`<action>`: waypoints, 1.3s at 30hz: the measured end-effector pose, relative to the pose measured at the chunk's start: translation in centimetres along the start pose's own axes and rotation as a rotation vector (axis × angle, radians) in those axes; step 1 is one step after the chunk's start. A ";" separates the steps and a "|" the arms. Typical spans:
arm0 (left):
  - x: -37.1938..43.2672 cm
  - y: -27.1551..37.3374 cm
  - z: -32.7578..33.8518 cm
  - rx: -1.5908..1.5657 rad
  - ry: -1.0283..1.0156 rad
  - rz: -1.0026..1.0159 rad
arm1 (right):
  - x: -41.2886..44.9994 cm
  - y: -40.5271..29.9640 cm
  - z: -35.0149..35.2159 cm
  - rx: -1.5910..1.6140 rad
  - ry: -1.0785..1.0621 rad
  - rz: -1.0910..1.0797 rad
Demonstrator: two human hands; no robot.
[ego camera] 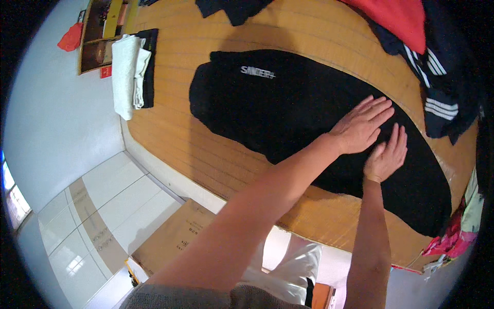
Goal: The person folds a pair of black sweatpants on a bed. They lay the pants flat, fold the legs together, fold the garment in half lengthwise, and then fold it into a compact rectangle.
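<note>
A long black garment (293, 104), folded lengthwise and bearing white lettering near its left end, lies across a bed or platform with a wood-coloured slatted mat (227, 154). Flat on the cloth, right of its middle, rests my left hand (362, 123), palm down with nothing in it. My right hand (387, 160) is just beside it, nearer to me, also palm down on the black cloth. The fingers of both hands are extended. The garment's far right end reaches close to the mat's edge.
A folded white towel (125, 73) lies on dark folded cloth (151, 69) at left. Navy clothing with white stripes (444, 89) and red cloth (401, 19) lie at upper right. Below the mat's edge stands a cardboard box (173, 235) on the tiled floor. Patterned fabric (459, 235) hangs at right.
</note>
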State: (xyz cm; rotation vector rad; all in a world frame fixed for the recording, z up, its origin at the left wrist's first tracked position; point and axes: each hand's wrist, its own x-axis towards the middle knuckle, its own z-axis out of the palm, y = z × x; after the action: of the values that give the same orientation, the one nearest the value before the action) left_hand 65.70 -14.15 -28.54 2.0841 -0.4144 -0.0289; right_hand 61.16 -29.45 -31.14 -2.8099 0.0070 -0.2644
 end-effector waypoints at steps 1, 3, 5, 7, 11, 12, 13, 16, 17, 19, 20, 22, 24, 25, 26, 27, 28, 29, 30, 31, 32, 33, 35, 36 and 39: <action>-0.9 -0.1 -1.5 0.022 0.055 0.025 | 0.1 0.2 0.3 -0.005 0.021 -0.023; -3.4 -0.4 -7.4 0.325 0.027 0.102 | 0.1 0.0 0.0 -0.027 0.028 -0.033; -5.0 -0.8 -14.1 0.539 -0.210 -0.259 | -0.2 0.2 -0.3 -0.100 0.006 0.003; -9.9 -4.2 -19.5 0.810 0.063 -0.264 | 0.1 0.0 -0.2 -0.099 0.025 -0.022; -14.1 -9.6 -23.6 0.858 0.208 -0.310 | 0.5 -0.4 0.0 -0.078 0.020 -0.055; -14.0 -10.2 -23.3 0.895 0.201 -0.324 | 0.5 -0.4 0.0 -0.088 0.027 -0.072; -13.9 -10.8 -23.0 0.933 0.193 -0.338 | 0.4 -0.5 0.2 -0.097 0.035 -0.089; -14.0 -11.7 -23.0 0.923 0.179 -0.311 | 0.8 0.3 -0.4 -0.081 -0.014 -0.117; -13.9 -12.1 -23.3 0.928 0.172 -0.295 | 1.2 0.7 -0.6 -0.088 -0.032 -0.126; -14.0 -12.6 -23.4 0.923 0.191 -0.295 | 1.8 1.5 -0.9 -0.091 -0.085 -0.164; -14.1 -12.6 -23.5 0.917 0.192 -0.284 | 1.9 1.9 -1.0 -0.058 -0.094 -0.194; -14.0 -12.9 -23.3 0.907 0.193 -0.277 | 2.2 2.9 -1.4 -0.076 -0.104 -0.223; -14.0 -13.0 -23.5 0.902 0.196 -0.267 | 2.3 3.2 -1.5 -0.075 -0.118 -0.243; -14.0 -13.0 -23.5 0.900 0.197 -0.262 | 2.3 3.4 -1.6 -0.075 -0.130 -0.245; -13.8 -13.2 -23.6 0.916 0.178 -0.275 | 2.4 3.5 -1.7 -0.074 -0.136 -0.247; -13.8 -13.2 -23.6 0.924 0.175 -0.277 | 2.4 3.7 -1.8 -0.073 -0.142 -0.247; -13.8 -13.3 -23.6 0.932 0.171 -0.278 | 2.4 3.9 -1.8 -0.063 -0.138 -0.248; -13.9 -13.3 -23.6 0.941 0.167 -0.279 | 2.3 3.9 -1.8 -0.053 -0.134 -0.248; -14.0 -13.4 -23.6 0.936 0.162 -0.277 | 2.2 3.9 -1.7 -0.042 -0.130 -0.247; -14.0 -13.5 -23.7 0.942 0.163 -0.266 | 2.3 4.0 -1.6 -0.033 -0.128 -0.250; -14.0 -13.6 -23.7 0.945 0.160 -0.255 | 2.4 4.0 -1.6 -0.026 -0.129 -0.251; -13.9 -13.5 -23.7 0.947 0.158 -0.240 | 2.4 4.1 -1.6 -0.020 -0.127 -0.250; -13.8 -13.2 -23.5 0.975 0.157 -0.245 | 2.2 4.1 -1.6 -0.027 -0.108 -0.254; -13.9 -13.4 -23.6 0.987 0.162 -0.236 | 2.2 4.1 -1.6 -0.034 -0.104 -0.253; -14.1 -13.8 -23.6 0.990 0.183 -0.192 | 2.0 4.2 -1.5 -0.002 -0.070 -0.264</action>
State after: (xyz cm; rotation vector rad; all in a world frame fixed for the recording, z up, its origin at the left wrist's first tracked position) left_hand 60.68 16.21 -29.72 3.0599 -0.1010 0.3107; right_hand 62.98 -34.02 -30.70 -2.8168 -0.3810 -0.2260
